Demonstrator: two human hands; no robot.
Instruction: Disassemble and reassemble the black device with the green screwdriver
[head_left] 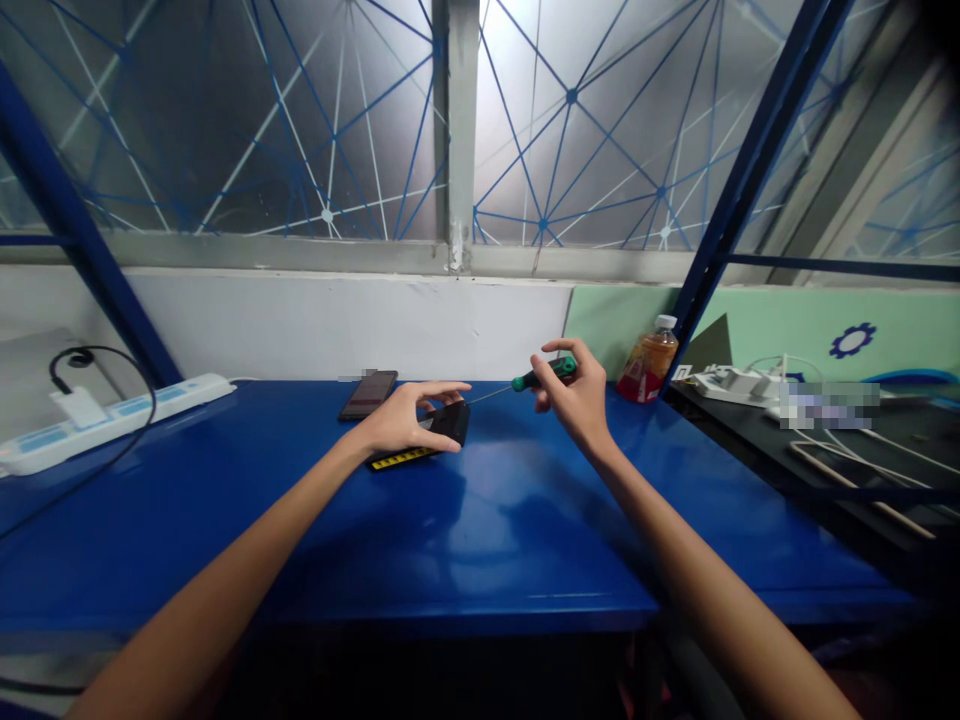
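Hands grip black device (left) and screwdriver (right); a bottle holds amber liquid.

One head-worn view looks forward and down at close range, worktop low, window across the top.

1. Left fingers hide part of the black device.
2. Screwdriver: tip too small to tell if touching.
3. A pixelated patch obscures something at right.
4. The black cable leaves the left edge.
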